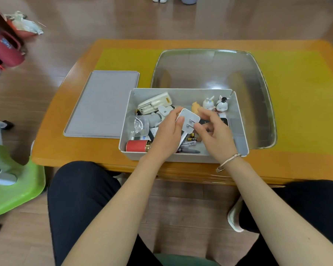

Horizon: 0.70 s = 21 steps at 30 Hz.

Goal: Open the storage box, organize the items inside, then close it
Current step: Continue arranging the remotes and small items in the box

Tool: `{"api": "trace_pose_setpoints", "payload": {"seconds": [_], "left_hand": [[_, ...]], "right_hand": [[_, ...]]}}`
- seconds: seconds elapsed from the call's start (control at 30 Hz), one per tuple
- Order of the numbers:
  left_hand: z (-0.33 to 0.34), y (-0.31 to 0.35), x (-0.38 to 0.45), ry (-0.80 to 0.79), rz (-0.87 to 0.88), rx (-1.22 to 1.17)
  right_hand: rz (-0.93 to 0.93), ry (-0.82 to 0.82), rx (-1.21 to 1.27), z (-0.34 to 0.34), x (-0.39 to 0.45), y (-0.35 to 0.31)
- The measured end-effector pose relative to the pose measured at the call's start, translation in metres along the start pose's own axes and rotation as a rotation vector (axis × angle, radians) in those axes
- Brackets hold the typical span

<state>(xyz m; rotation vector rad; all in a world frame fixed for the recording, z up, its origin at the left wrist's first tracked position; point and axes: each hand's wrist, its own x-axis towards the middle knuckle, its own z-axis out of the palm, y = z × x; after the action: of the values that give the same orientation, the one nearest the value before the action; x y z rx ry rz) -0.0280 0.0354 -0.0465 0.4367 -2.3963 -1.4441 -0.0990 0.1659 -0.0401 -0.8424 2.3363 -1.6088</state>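
The grey storage box (pixel 240 120) stands open at the near edge of the table, and its flat grey lid (pixel 102 104) lies to its left. Over the middle of the box my left hand (pixel 165 137) grips a white plug adapter (pixel 189 117) by its body. My right hand (pixel 215 133) pinches the adapter's metal prongs. Inside the box lie a red cylinder (pixel 136 145), a white remote-like device (pixel 155 102), a clear plastic bag (pixel 137 124), two small rabbit figurines (pixel 215 104), a marker pen (pixel 188 150) and batteries.
A large clear plastic tub (pixel 258 73) stands right behind the box on the yellow mat (pixel 300 96) of the orange table (pixel 65 150). A green stool (pixel 15 185) stands on the floor at the left, and a red container (pixel 6 48) at far left.
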Motion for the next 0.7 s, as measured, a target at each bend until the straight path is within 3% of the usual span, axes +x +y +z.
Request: {"api": "trace_pose_setpoints", "payload": {"seconds": [0.23, 0.5, 0.63, 0.7], "left_hand": [[-0.001, 0.002, 0.0, -0.02, -0.011, -0.064], [0.001, 0.004, 0.001, -0.039, 0.052, -0.001], [0.001, 0.005, -0.003, 0.048, 0.013, 0.005], [0.004, 0.005, -0.003, 0.001, 0.015, 0.053]], "right_hand": [[-0.058, -0.118, -0.022, 0.003, 0.001, 0.005], [-0.137, -0.019, -0.134, 0.005, 0.0, 0.014], [-0.202, 0.051, -0.296, 0.008, -0.002, 0.014], [-0.224, 0.078, -0.338, 0.009, -0.003, 0.014]]}}
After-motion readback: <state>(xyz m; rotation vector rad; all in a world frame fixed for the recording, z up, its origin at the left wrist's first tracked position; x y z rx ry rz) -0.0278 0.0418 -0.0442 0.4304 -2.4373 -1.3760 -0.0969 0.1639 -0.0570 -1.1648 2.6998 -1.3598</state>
